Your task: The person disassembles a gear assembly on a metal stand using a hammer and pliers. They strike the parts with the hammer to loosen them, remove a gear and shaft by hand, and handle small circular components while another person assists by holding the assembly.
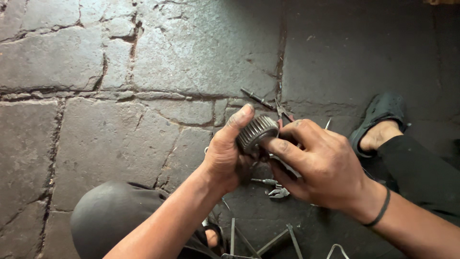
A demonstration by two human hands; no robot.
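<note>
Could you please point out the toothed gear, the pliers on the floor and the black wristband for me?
toothed gear (257, 131), head view, on its ribbed outer rim.
pliers (279, 193), head view, on the jaws' end below the hands.
black wristband (380, 211), head view, on the band across the right wrist.

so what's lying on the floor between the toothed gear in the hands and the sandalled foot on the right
In the head view, the right hand covers most of that stretch between the toothed gear and the sandalled foot; past it only a thin metal rod tip shows on the stone floor.

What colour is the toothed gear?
Dull grey metal gear, seen best in the head view.
</note>
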